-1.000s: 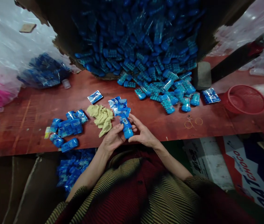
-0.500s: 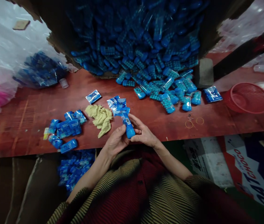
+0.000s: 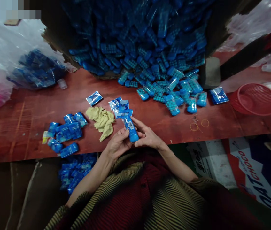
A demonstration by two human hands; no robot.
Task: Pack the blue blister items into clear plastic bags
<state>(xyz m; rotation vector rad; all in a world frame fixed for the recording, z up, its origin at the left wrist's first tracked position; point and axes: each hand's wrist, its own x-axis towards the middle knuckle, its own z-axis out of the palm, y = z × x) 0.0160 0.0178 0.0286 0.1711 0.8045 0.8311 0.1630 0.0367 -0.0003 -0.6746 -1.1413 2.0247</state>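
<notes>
Between my two hands, at the table's near edge, is a small blue bottle (image 3: 131,129) with a barcode label facing up. My left hand (image 3: 119,143) grips its left side, thumb on the bottle. My right hand (image 3: 148,135) has its fingers around the right side. Just beyond lie flat blue printed sleeves (image 3: 121,108). A crumpled pale yellow cloth (image 3: 101,121) rests to their left. Further left sits a group of blue labelled bottles (image 3: 68,131). Clear-topped blue bottles with bead-like contents (image 3: 172,104) lie loose to the right.
A large dark box holds a heap of the same blue bottles (image 3: 135,60) at the back. A red basket (image 3: 255,99), rubber bands (image 3: 205,123) and a grey block (image 3: 212,72) with a dark bar are at right. Plastic bags (image 3: 36,68) fill the left.
The barcode label now covers more of the bottle's upper face, and the bottle is slightly turned. Both hands keep their hold. The whole view has shifted slightly.
</notes>
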